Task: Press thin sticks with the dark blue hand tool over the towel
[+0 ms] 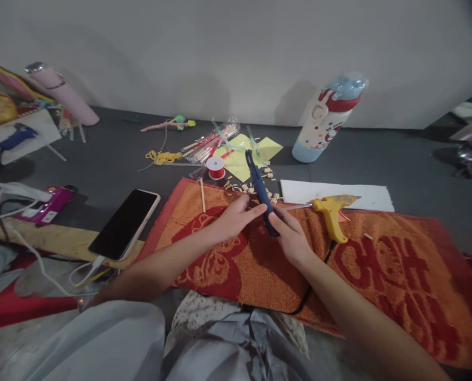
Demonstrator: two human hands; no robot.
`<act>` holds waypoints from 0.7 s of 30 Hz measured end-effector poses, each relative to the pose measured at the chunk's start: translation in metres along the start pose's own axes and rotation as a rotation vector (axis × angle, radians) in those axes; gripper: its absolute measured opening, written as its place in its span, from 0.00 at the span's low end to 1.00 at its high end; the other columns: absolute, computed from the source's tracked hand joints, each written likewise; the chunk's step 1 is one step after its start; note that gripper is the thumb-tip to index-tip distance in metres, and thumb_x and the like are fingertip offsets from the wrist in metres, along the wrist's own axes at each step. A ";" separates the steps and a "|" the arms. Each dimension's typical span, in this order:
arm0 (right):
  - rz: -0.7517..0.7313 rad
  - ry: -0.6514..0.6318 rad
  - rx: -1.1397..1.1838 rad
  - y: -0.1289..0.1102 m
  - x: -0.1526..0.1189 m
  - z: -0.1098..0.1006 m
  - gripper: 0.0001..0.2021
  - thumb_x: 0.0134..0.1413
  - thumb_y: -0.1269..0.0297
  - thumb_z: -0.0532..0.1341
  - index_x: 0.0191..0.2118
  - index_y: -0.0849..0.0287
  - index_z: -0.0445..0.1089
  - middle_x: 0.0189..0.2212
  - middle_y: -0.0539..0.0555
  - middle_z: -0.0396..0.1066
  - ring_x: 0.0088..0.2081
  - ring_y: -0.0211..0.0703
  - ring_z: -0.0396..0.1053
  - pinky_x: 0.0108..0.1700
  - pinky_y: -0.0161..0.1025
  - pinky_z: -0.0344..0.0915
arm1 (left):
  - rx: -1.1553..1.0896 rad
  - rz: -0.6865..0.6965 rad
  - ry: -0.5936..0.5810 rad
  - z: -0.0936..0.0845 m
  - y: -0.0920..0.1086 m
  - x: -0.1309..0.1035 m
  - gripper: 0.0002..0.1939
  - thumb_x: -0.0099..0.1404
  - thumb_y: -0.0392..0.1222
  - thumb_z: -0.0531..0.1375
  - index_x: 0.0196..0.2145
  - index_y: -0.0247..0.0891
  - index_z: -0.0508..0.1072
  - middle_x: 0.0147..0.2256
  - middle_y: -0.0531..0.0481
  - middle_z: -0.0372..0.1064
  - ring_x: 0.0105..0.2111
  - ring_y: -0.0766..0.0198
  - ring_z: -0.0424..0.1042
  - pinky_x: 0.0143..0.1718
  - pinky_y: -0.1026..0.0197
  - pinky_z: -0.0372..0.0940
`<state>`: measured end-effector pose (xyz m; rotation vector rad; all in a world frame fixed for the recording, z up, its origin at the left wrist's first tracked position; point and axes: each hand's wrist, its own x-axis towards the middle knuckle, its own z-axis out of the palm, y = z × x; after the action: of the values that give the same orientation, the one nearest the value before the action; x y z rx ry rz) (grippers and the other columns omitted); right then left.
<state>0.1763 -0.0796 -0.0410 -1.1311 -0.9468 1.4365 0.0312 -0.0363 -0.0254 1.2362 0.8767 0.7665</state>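
Observation:
Both hands are on a dark blue long-handled tool, held upright and slightly tilted over the orange and red towel. My left hand has its thumb against the tool's left side. My right hand grips the lower part from the right. Small cut wooden pieces lie scattered just beyond the hands. A thin wooden stick rests on the towel's upper left. Right of the hands, a yellow glue gun lies on its side, partly over a white strip.
Behind the towel are a red ribbon spool, yellow paper, bagged sticks and yellow string. A bottle stands at back right. A phone and purple power strip are at left, with cables.

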 end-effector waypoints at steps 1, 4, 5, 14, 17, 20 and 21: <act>0.004 0.014 0.029 -0.001 0.000 -0.001 0.25 0.42 0.45 0.68 0.44 0.56 0.71 0.28 0.49 0.71 0.27 0.40 0.64 0.31 0.39 0.64 | 0.058 0.024 0.013 -0.002 0.001 0.000 0.21 0.61 0.55 0.60 0.42 0.35 0.64 0.37 0.47 0.69 0.33 0.64 0.71 0.35 0.60 0.67; 0.006 0.023 0.046 -0.003 0.001 -0.003 0.21 0.43 0.44 0.67 0.37 0.57 0.71 0.24 0.48 0.69 0.25 0.40 0.65 0.30 0.39 0.63 | 0.389 0.091 0.085 -0.011 0.010 -0.001 0.15 0.66 0.51 0.55 0.40 0.36 0.67 0.34 0.48 0.70 0.32 0.64 0.70 0.34 0.62 0.64; 0.009 0.020 0.042 -0.004 0.001 -0.003 0.20 0.44 0.44 0.67 0.35 0.57 0.71 0.23 0.48 0.69 0.25 0.40 0.66 0.30 0.39 0.63 | 0.549 0.091 0.108 -0.014 0.015 -0.001 0.14 0.67 0.50 0.53 0.38 0.36 0.67 0.32 0.48 0.70 0.30 0.65 0.69 0.33 0.62 0.63; 0.024 -0.008 0.000 -0.006 0.000 -0.006 0.21 0.47 0.42 0.63 0.32 0.57 0.69 0.29 0.54 0.74 0.33 0.47 0.72 0.32 0.43 0.68 | 1.617 -0.280 0.467 -0.059 0.054 -0.001 0.21 0.69 0.45 0.46 0.41 0.30 0.74 0.39 0.33 0.74 0.39 0.49 0.75 0.38 0.54 0.65; 0.032 -0.026 0.006 -0.007 -0.001 -0.004 0.20 0.46 0.41 0.63 0.30 0.56 0.69 0.30 0.54 0.74 0.32 0.47 0.72 0.32 0.43 0.69 | 1.623 -0.418 0.435 -0.072 0.054 0.001 0.23 0.68 0.50 0.47 0.42 0.30 0.76 0.40 0.30 0.75 0.42 0.43 0.75 0.40 0.51 0.67; 0.034 -0.032 0.009 -0.008 -0.002 -0.004 0.21 0.45 0.40 0.64 0.29 0.55 0.69 0.30 0.54 0.74 0.31 0.46 0.71 0.33 0.44 0.69 | 1.620 -0.466 0.379 -0.077 0.051 0.004 0.25 0.68 0.51 0.48 0.44 0.30 0.76 0.42 0.29 0.75 0.44 0.42 0.74 0.42 0.51 0.67; 0.031 -0.033 0.008 -0.008 -0.002 -0.004 0.21 0.44 0.40 0.65 0.29 0.55 0.69 0.30 0.53 0.74 0.30 0.45 0.71 0.33 0.44 0.69 | 1.623 -0.472 0.374 -0.078 0.050 0.004 0.25 0.68 0.51 0.48 0.45 0.30 0.76 0.42 0.29 0.75 0.45 0.43 0.74 0.42 0.52 0.67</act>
<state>0.1818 -0.0805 -0.0339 -1.1238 -0.9494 1.4870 -0.0369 0.0122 0.0152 2.1073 2.1847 -0.3183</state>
